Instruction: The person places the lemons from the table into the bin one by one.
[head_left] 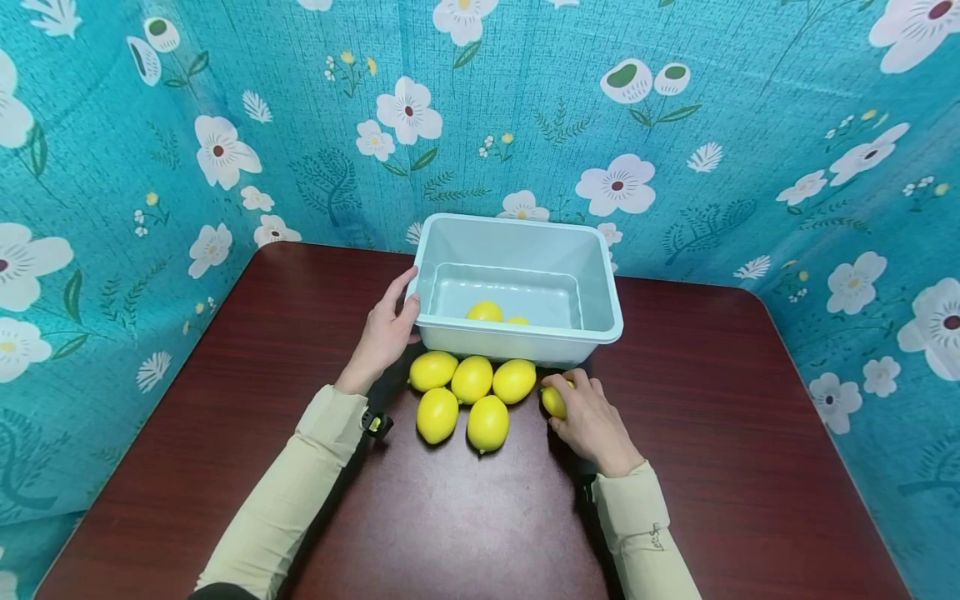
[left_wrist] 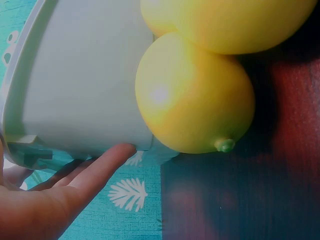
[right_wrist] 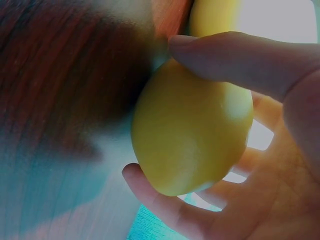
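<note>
My right hand [head_left: 592,423] grips a yellow lemon [right_wrist: 192,130] at the front right of the light blue plastic bin [head_left: 517,333], thumb on one side and fingers curled round the other. At the bin's left end, my left hand [head_left: 384,333] rests against the outer wall with its fingers fairly straight; in the left wrist view a fingertip [left_wrist: 127,149] touches that wall. Several lemons lie close together before the bin, among them one at the left [head_left: 432,371] and one nearest the front [head_left: 488,423]. Inside the bin are two more, a lemon [head_left: 485,311] and another mostly hidden by the front wall.
The bin stands near the back edge of a dark red-brown wooden table [head_left: 720,433]. Behind and beside the table hangs a turquoise flowered cloth [head_left: 517,108]. A small black device [head_left: 377,423] is strapped at the left wrist.
</note>
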